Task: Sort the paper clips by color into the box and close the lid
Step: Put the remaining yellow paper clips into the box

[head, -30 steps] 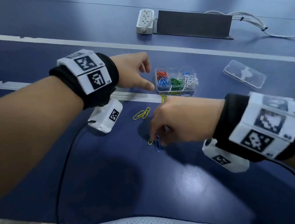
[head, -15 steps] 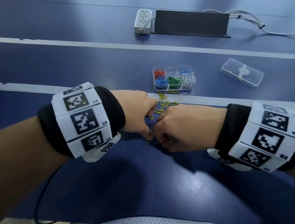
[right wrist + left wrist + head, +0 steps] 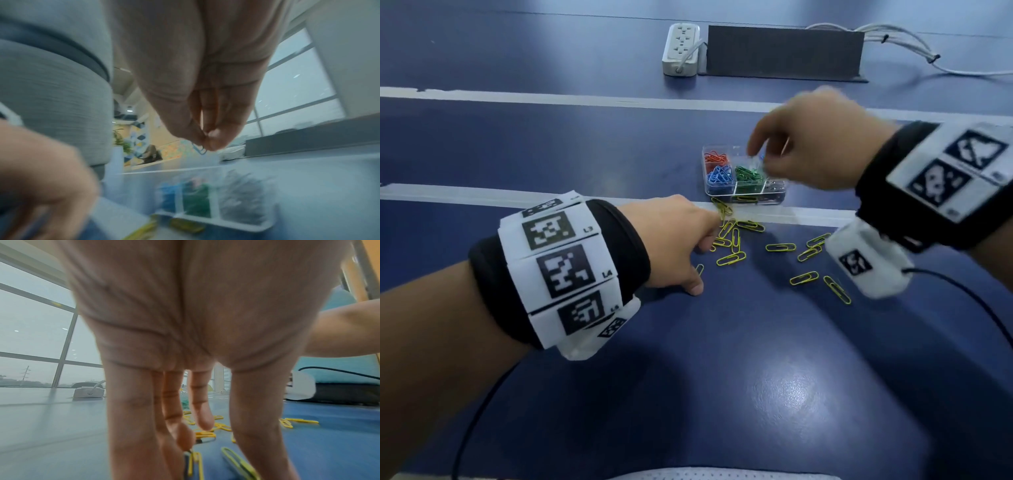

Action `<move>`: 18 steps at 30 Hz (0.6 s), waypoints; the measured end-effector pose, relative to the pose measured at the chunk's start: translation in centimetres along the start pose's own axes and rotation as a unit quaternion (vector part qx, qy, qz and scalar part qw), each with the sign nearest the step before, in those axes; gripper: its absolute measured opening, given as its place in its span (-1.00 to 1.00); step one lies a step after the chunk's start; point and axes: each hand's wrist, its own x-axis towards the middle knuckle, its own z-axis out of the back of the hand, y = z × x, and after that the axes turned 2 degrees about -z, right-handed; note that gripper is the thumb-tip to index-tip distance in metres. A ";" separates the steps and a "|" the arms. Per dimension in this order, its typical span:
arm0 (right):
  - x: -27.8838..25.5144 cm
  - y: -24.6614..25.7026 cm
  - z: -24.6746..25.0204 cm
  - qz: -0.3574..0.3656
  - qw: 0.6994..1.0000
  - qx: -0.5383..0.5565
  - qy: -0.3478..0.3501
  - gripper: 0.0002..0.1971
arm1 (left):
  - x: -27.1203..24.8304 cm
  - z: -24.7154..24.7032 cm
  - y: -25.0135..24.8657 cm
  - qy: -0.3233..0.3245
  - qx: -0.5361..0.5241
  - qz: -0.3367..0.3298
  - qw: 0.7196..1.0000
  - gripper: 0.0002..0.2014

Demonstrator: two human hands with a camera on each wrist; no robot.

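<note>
A clear compartment box (image 3: 743, 199) stands on the blue table and holds red, blue, green and pale clips in separate cells. My right hand (image 3: 758, 159) hovers just above it, and the right wrist view shows thumb and finger pinching a blue paper clip (image 3: 199, 150) over the box (image 3: 246, 225). Several yellow paper clips (image 3: 731, 258) lie loose in front of the box. My left hand (image 3: 703, 263) is down among the yellow paper clips (image 3: 205, 434), fingers extended with tips touching the table. The lid is hidden behind my right wrist.
A white power strip (image 3: 681, 49), a dark grey panel (image 3: 784, 53) and white cables (image 3: 914, 44) sit at the far edge. White tape lines (image 3: 585, 99) cross the table. A black cable (image 3: 476, 411) trails from my left wrist.
My right hand lifted from the table beside the left hand and moved up and right over the box with the blue clip. The left hand stayed at the yellow clips.
</note>
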 end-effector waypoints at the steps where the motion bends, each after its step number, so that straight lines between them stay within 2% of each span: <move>1: 0.9 -0.9 0.2 -0.021 0.999 0.004 -0.033 -0.74 | 0.1 -0.1 0.0 -0.004 -0.007 0.001 1.000 -0.54; 3: 2.2 -2.1 0.1 -0.051 0.997 0.003 -0.059 -0.74 | 0.4 -0.2 0.1 -0.009 -0.012 -0.001 1.000 -0.49; 7: 3.0 -2.8 -0.7 -0.056 0.998 -0.001 -0.032 -0.73 | 0.8 0.0 0.3 -0.038 -0.010 0.006 0.999 -0.42; 10: 2.6 -2.4 -0.7 -0.039 0.998 0.001 -0.046 -0.71 | 1.0 0.3 0.7 -0.044 0.001 0.031 0.999 -0.47; 13: 1.2 -1.1 -0.5 -0.006 0.999 0.002 -0.043 -0.72 | 1.2 0.4 0.9 -0.037 0.003 0.043 0.998 -0.59; 16: -0.5 0.7 -1.2 0.061 0.998 -0.003 0.021 -0.74 | 1.4 0.4 0.9 -0.030 -0.022 0.044 0.998 -0.73; 18: -1.1 1.6 -2.1 0.078 0.994 -0.018 0.081 -0.77 | 1.2 0.5 0.7 -0.025 -0.033 0.037 0.998 -0.81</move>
